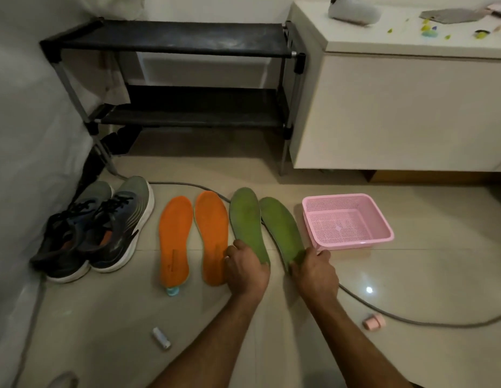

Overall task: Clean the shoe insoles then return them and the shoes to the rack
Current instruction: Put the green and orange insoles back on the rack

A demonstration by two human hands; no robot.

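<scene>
While both arms reach forward over a pale tiled floor, each hand holds the heel end of a green insole. The left hand curls its fingers round the heel of the left green insole, and the right hand pinches the heel of the right green insole. Both green insoles stretch away from the hands, toes pointing toward the shoe rack, and lie side by side, close together.

Just left of the left hand lie two orange insoles, flat on the floor and parallel. Further left, a pair of grey and dark running shoes stands beside a white wall. A pink mesh basket sits just right of the right green insole, near the right hand.

The black two-shelf rack stands at the back, beside a white cabinet. A grey cable snakes across the floor beneath the insoles. A small pink item and a small white item lie on the floor nearer the person.
</scene>
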